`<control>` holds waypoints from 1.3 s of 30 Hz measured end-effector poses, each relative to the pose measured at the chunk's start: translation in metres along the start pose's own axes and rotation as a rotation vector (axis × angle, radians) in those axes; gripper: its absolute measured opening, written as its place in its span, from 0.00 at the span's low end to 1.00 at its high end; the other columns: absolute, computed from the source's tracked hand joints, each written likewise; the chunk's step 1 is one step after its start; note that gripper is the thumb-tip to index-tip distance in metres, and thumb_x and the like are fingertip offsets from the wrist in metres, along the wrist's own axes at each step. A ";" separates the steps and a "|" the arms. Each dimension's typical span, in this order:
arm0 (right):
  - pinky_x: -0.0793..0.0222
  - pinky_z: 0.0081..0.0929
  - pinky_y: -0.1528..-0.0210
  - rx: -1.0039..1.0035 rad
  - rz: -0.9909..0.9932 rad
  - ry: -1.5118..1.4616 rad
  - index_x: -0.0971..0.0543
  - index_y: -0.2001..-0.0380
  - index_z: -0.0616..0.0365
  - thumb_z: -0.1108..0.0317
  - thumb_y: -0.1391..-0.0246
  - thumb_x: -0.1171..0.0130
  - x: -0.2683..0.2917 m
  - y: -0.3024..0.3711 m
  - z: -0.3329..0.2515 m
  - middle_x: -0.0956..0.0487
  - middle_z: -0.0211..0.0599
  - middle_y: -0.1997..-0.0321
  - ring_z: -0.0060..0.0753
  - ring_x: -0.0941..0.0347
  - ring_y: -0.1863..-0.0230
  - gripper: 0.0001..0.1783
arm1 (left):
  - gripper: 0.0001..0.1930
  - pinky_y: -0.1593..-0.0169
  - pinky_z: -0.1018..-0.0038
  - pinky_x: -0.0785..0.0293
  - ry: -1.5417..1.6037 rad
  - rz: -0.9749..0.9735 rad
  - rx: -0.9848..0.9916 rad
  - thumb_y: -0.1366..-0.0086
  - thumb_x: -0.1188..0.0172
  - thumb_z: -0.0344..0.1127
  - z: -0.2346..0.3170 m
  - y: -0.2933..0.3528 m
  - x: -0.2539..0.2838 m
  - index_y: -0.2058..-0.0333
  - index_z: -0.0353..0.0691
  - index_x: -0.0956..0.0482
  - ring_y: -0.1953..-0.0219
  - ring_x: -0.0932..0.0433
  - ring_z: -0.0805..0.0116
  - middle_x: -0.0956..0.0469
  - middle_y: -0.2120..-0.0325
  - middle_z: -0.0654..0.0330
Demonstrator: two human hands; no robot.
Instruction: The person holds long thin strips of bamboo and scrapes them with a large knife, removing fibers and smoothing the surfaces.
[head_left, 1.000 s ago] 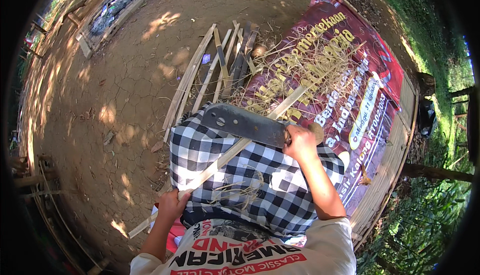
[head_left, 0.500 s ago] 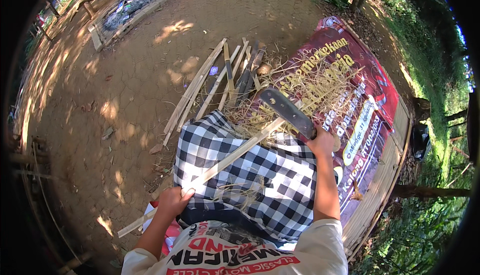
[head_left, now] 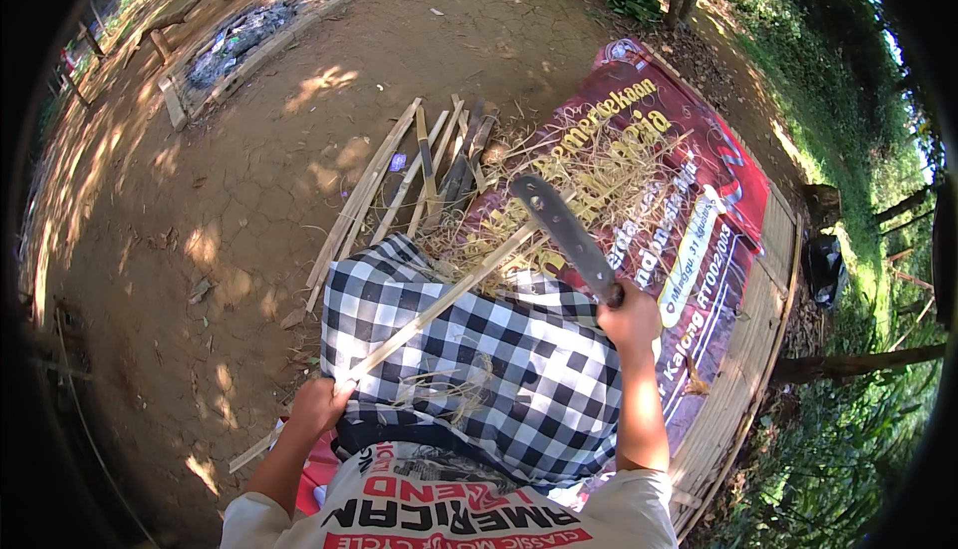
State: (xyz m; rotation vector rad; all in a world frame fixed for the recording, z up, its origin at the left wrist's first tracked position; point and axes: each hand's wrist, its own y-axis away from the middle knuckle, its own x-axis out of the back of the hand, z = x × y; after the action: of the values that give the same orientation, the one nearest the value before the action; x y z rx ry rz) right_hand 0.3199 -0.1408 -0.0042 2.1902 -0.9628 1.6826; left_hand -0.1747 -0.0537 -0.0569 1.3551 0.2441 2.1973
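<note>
My left hand (head_left: 317, 405) is closed round the lower part of a long pale bamboo strip (head_left: 427, 315), which slants up to the right across my lap. In my right hand (head_left: 631, 319) is the handle of a machete (head_left: 567, 230) with a broad dark blade. The blade lies against or just over the strip's far end; I cannot tell whether they touch. A black-and-white checked cloth (head_left: 479, 369) covers my lap, with a few thin shavings on it. Curly bamboo shavings (head_left: 609, 175) are heaped just beyond the blade.
Several split bamboo pieces (head_left: 369, 200) lie on the bare earth ahead, left of the shavings. A red printed banner (head_left: 689, 190) spreads over a bamboo platform (head_left: 743, 349) at the right. Farther off at the left is a wood-framed ash pit (head_left: 235, 50). Greenery borders the right side.
The machete's blade has turned steeper, and my right hand sits slightly lower. My left hand still holds the strip. The whole view has shifted a little.
</note>
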 end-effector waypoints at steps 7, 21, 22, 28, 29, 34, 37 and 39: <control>0.24 0.39 0.66 0.398 -0.133 -0.183 0.24 0.74 0.55 0.67 0.67 0.36 -0.069 -0.001 -0.080 0.20 0.42 0.74 0.47 0.21 0.70 0.12 | 0.28 0.68 0.51 0.30 0.001 -0.013 -0.010 0.37 0.46 0.56 0.007 0.001 0.007 0.76 0.30 0.21 0.71 0.24 0.36 0.26 0.78 0.37; 0.29 0.43 0.70 0.408 -0.185 -0.148 0.25 0.79 0.55 0.67 0.71 0.37 -0.098 -0.041 -0.052 0.22 0.44 0.77 0.51 0.23 0.71 0.10 | 0.35 0.72 0.53 0.33 0.085 -0.135 0.120 0.38 0.49 0.60 0.025 -0.005 0.019 0.83 0.27 0.25 0.78 0.25 0.39 0.29 0.86 0.39; 0.31 0.46 0.70 0.433 -0.183 -0.173 0.26 0.80 0.56 0.66 0.69 0.38 -0.095 -0.043 -0.051 0.22 0.44 0.77 0.51 0.23 0.73 0.10 | 0.34 0.72 0.53 0.33 0.096 -0.139 0.143 0.38 0.49 0.60 0.027 -0.005 0.020 0.83 0.27 0.25 0.78 0.26 0.38 0.30 0.86 0.39; 0.27 0.46 0.62 -0.219 -0.187 0.147 0.19 0.67 0.59 0.62 0.60 0.39 -0.039 -0.091 -0.006 0.18 0.51 0.69 0.54 0.20 0.65 0.15 | 0.34 0.69 0.50 0.33 0.004 -0.148 0.089 0.38 0.50 0.61 0.003 -0.006 0.012 0.81 0.28 0.24 0.73 0.26 0.34 0.28 0.82 0.36; 0.26 0.47 0.60 -0.314 -0.121 0.145 0.18 0.65 0.60 0.62 0.60 0.39 -0.037 -0.098 0.035 0.18 0.53 0.68 0.56 0.20 0.64 0.18 | 0.35 0.69 0.49 0.33 0.008 -0.136 0.056 0.38 0.51 0.61 0.000 -0.007 0.008 0.81 0.28 0.24 0.73 0.26 0.34 0.28 0.82 0.36; 0.27 0.45 0.60 -0.511 0.062 0.056 0.18 0.73 0.62 0.61 0.60 0.38 -0.010 -0.060 0.122 0.19 0.53 0.73 0.56 0.21 0.66 0.15 | 0.37 0.71 0.49 0.33 0.071 -0.145 -0.035 0.37 0.55 0.65 -0.010 -0.016 0.005 0.82 0.29 0.25 0.75 0.26 0.34 0.28 0.84 0.37; 0.28 0.42 0.63 -0.486 0.075 0.044 0.19 0.73 0.64 0.62 0.59 0.39 -0.015 -0.036 0.123 0.20 0.51 0.76 0.53 0.22 0.70 0.15 | 0.38 0.73 0.51 0.34 0.074 -0.167 -0.007 0.37 0.54 0.66 -0.009 -0.013 0.009 0.83 0.30 0.25 0.77 0.27 0.35 0.30 0.85 0.39; 0.28 0.41 0.65 -0.511 0.045 -0.011 0.19 0.70 0.64 0.64 0.60 0.38 -0.016 -0.030 0.096 0.20 0.50 0.75 0.49 0.21 0.72 0.15 | 0.38 0.73 0.52 0.35 0.060 -0.142 0.016 0.37 0.52 0.65 -0.002 -0.009 0.012 0.83 0.29 0.25 0.78 0.28 0.36 0.30 0.85 0.38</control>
State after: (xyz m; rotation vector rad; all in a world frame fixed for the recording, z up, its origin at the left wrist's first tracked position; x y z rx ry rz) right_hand 0.4109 -0.1636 -0.0435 1.8483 -1.2828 1.2580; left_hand -0.1771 -0.0392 -0.0526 1.2423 0.3699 2.1235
